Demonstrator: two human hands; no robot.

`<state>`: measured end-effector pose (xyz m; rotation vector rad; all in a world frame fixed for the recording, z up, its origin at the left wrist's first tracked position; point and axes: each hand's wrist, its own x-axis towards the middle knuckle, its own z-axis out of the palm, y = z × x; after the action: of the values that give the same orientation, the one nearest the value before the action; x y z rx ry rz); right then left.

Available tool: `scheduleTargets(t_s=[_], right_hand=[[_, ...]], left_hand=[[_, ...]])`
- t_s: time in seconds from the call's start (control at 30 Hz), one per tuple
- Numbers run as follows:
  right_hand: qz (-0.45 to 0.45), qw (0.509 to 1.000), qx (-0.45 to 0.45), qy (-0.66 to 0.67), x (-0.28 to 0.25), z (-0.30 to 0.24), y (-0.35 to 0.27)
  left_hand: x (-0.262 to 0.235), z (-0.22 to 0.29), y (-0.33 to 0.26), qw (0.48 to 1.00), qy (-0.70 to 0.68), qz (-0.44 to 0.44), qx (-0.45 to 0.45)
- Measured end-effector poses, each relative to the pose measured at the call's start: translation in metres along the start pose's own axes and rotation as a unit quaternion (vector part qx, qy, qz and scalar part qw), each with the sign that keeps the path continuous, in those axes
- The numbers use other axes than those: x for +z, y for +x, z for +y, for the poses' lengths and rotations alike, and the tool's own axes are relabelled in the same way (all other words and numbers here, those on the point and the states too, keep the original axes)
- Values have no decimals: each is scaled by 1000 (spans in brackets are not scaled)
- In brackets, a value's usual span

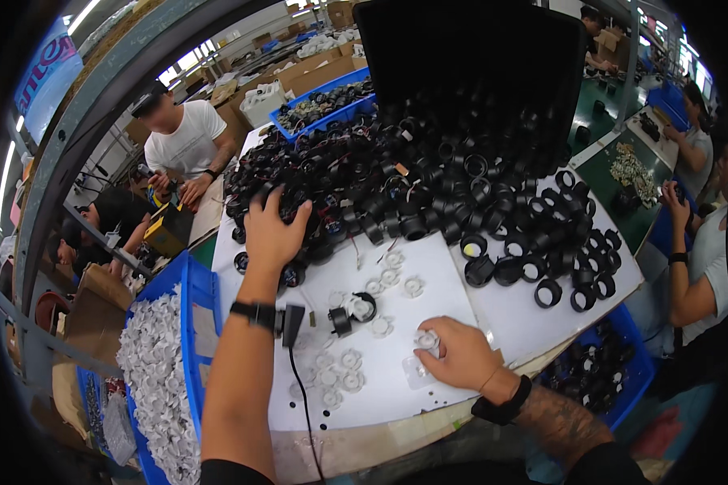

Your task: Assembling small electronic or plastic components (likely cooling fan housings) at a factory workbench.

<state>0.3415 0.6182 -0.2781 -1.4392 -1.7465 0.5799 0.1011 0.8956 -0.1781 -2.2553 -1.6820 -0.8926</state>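
My left hand (pixel 273 234) reaches onto the near left edge of a big heap of black round parts (pixel 332 170), some with thin wires. Its fingers are spread over the dark parts; whether they grip one is hard to see. My right hand (pixel 465 356) pinches a small white, partly clear plastic ring-like part (pixel 427 341) above the front of the white board (pixel 396 388). Several similar white parts (pixel 350 360) lie between my hands. Among them are a black ring (pixel 365 305) with a white part at it and a short black cylinder (pixel 340 322).
Black hollow rings (pixel 548 293) spill from a tipped black bin (pixel 469 48). A blue bin (pixel 188 323) of white parts stands left. Another blue bin (pixel 635 380) sits low right. A black cable (pixel 303 388) hangs from my left wrist. Co-workers (pixel 188 133) work on both sides.
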Motion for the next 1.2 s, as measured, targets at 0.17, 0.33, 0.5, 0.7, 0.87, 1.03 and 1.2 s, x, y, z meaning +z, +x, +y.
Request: scheduleTargets(t_s=[0.17, 0.33, 0.5, 0.7, 0.87, 1.03, 1.2], right_hand=[[5, 998, -51, -19, 7, -1, 3], [3, 1000, -27, 7, 0, 6, 3], [18, 998, -56, -7, 0, 10, 2], [62, 989, 22, 130, -2, 6, -5], [93, 971, 92, 201, -14, 3, -10], [89, 956, 116, 253, -22, 6, -23], [118, 935, 112, 314, -27, 9, -24]], left_hand=[[44, -27, 71, 953, -65, -283, -88], [44, -16, 55, 953, -77, -292, 4], [23, 0, 9, 957, -116, -264, 35], [5, 7, -21, 952, -125, -278, 34], [-30, 48, -39, 988, -66, -80, 112], [-70, 106, -75, 930, 45, -204, 303], [-51, 103, -95, 904, 95, -243, 338]])
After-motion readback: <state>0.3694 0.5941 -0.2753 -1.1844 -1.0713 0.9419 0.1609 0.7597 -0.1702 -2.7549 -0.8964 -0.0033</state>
